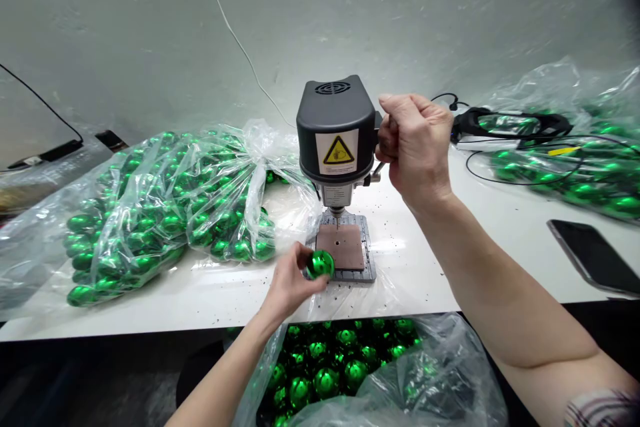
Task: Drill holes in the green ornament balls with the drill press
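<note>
Between the thumb and fingers of my left hand [293, 280] is a shiny green ball [321, 265], held just in front of a small bench drill press [336, 130]. My right hand [417, 143] is closed around the feed lever [379, 170] on the press's right side; most of the lever is hidden by the fingers. The drill bit [337, 221] points down above a brown plate [353, 250] with a small dark hole, lying on the grey slotted base [369, 267]. The ball is off to the front left of that hole.
Clear plastic bags of green balls [145, 220] lie at left; another bag [590, 173] lies at right. Below the table edge is an open plastic-lined container of green balls [325, 380]. A phone [595, 253], black headgear [510, 123] and cables are on the right. Dark shavings dot the white tabletop [415, 280].
</note>
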`<state>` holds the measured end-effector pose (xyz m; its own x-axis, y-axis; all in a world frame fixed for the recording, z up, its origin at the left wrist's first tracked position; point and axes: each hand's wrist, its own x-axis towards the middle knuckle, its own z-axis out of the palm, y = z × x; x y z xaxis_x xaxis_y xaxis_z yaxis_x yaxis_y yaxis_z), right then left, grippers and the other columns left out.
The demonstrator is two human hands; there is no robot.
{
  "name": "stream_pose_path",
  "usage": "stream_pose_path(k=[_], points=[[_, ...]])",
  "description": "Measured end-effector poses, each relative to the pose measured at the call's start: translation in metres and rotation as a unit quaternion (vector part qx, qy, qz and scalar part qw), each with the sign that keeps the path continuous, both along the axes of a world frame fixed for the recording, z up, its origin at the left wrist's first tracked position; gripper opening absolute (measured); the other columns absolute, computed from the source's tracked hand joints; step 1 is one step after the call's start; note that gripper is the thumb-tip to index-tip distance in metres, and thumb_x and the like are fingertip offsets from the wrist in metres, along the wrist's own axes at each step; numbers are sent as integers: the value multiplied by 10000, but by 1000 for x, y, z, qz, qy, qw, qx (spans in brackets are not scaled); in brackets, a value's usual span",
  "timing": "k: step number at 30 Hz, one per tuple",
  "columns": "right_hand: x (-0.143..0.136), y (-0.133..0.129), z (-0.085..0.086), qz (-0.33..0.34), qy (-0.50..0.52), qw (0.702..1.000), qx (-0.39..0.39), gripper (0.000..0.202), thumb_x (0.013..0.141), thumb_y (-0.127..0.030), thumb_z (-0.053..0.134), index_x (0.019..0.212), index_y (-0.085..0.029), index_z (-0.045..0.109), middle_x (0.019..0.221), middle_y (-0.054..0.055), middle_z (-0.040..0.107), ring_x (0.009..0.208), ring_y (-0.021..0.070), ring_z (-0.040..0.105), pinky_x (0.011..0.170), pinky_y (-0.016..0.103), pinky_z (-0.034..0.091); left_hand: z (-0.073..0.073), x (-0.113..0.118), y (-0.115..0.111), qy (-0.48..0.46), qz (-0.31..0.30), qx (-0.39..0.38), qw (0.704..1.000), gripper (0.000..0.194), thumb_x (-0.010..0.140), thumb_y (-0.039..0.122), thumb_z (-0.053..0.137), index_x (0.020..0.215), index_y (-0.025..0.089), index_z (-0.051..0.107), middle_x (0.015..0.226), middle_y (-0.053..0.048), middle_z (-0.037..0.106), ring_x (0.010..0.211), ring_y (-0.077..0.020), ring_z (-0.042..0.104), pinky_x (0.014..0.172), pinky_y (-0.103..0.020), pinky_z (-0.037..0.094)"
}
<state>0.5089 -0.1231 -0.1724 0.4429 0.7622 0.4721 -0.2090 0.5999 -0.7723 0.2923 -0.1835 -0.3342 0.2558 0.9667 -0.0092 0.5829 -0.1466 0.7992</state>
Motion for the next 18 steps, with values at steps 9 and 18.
stream_pose_path(k=[9,18], points=[[8,8,-7,8,-43,999,15,463,842,-362,707,556,-226,370,444,-59,340,360,56,276,330,249,185,19,-36,-23,115,-200,-90,969,288,884,476,618,986,219,699,886,-49,706,820,-227,654,719,-307,485],[5,8,-11,-4,-38,998,41,458,854,-333,691,552,-228,362,450,-63,317,359,52,254,308,254,158,25,-45,162,439,51,52,896,245,894,108,568,1093,58,702,1245,-253,634,1257,-398,552,1041,-522,447]])
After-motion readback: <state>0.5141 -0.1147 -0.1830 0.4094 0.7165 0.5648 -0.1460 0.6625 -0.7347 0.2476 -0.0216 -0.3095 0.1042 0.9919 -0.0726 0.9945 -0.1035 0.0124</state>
